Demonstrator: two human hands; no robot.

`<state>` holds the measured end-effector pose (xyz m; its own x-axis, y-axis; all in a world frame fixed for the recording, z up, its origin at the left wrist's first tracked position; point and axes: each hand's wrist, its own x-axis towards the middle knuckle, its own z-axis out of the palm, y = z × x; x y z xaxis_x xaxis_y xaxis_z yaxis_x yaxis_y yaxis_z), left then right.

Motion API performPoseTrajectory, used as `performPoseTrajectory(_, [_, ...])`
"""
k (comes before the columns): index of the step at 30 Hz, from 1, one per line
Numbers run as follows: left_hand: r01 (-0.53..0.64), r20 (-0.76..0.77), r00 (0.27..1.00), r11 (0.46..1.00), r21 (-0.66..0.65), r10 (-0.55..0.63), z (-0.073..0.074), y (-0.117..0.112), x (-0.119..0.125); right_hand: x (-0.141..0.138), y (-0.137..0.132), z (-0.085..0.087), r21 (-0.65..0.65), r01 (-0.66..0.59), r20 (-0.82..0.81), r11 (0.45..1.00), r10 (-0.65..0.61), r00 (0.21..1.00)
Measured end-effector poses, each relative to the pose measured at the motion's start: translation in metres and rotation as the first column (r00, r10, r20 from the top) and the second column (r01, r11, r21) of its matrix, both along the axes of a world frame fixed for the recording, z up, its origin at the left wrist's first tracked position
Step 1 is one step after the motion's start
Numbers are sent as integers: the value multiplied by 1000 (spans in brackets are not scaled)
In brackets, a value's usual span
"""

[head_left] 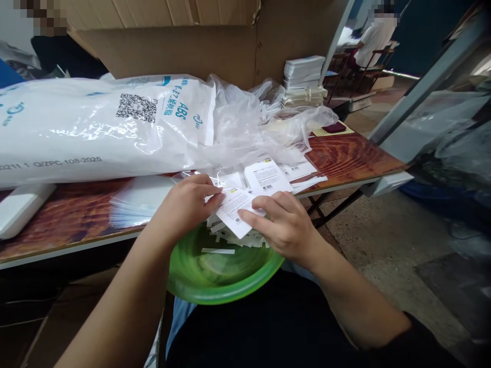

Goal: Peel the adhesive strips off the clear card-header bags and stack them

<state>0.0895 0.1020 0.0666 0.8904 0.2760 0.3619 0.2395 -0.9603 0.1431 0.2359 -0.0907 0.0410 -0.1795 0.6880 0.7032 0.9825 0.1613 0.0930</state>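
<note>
Both my hands hold one small white printed packet (235, 208) above a green plastic bowl (222, 278) that rests on my lap. My left hand (187, 203) pinches the packet's left edge with closed fingers. My right hand (282, 222) grips its right side, fingers curled over it. Several white strips (218, 250) lie inside the bowl. More white printed packets (268, 176) lie on the wooden table (345, 158) just beyond my hands.
A big white ABS sack (95, 128) lies across the table, with crumpled clear plastic bags (245, 117) beside it. A large cardboard box (184, 46) stands behind. A stack of white booklets (303, 79) sits at the back right. Another person (378, 36) sits far off.
</note>
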Motion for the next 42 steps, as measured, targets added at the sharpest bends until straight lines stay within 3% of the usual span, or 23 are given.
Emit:
performPoseTrajectory(4, [11,76,997,995,-96,-4,-4,1,2,-5,4,3,37,-57,55,998,55,997])
performPoseTrajectory(9, [11,114,993,984,-180,10,4,-4,-1,-6,-1,-1,66,-95,96,993,88,991])
performPoseTrajectory(13, [69,119,992,970,-233,-43,6,-9,-1,-8,11,-7,26,-26,97,999,23,995])
performPoseTrajectory(16, [73,107,993,968,-241,-48,4,-9,0,-9,23,-7,-69,17,44,997,-14,999])
performPoseTrajectory(20, [57,104,994,972,-228,-34,4,-3,2,-6,31,3,-177,-70,-145,982,45,988])
performPoseTrajectory(25, [109,161,985,939,-327,-58,4,5,9,-1,55,16,-293,25,-327,956,-125,937])
performPoseTrajectory(30, [126,140,987,931,-343,-82,-7,15,17,-1,93,18,-373,225,-236,900,-327,915])
performPoseTrajectory(33, [26,78,997,953,-303,-3,-4,19,5,6,98,15,-387,216,-192,897,-307,932])
performPoseTrajectory(35, [-149,58,985,963,-225,165,2,25,-11,16,87,14,-414,183,-196,892,-284,939])
performPoseTrajectory(37, [-369,39,927,926,-82,373,8,36,-31,31,69,15,-448,154,-199,881,-266,943])
performPoseTrajectory(39, [-508,-80,857,861,33,508,10,50,-47,48,49,16,-490,153,-153,858,-258,954])
performPoseTrajectory(42, [-538,-320,783,839,83,534,3,70,-59,69,30,11,-564,216,-17,797,-273,962])
